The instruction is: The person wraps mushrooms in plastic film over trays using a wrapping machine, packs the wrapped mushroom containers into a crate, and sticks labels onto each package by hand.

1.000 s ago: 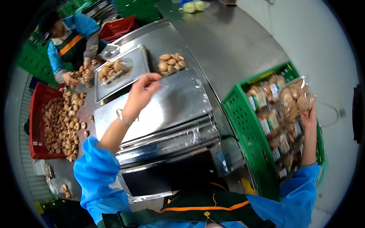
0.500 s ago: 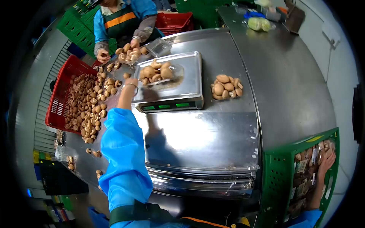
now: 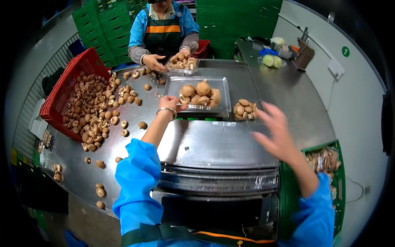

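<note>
My left hand (image 3: 169,103) is closed at the near left corner of a clear plastic tray (image 3: 205,108) on the weighing scale (image 3: 225,94). Brown shiitake mushrooms (image 3: 202,88) fill that tray. My right hand (image 3: 275,131), blurred by motion, has its fingers spread and holds nothing. It is just right of a second pack of mushrooms (image 3: 244,110) beside the scale. My left wrist hides part of the scale's front.
A red crate (image 3: 61,96) lies tipped on the left, mushrooms spilling onto the steel table (image 3: 135,119). Opposite, a co-worker's hands (image 3: 154,62) hold another mushroom tray (image 3: 183,71). At lower right stands a green crate (image 3: 340,181) of packed mushrooms. Cabbages (image 3: 272,61) lie at the back right.
My right hand has left the green crate and moved up and left toward the mushroom pack. My left hand has come to the tray's near corner. The view has shifted.
</note>
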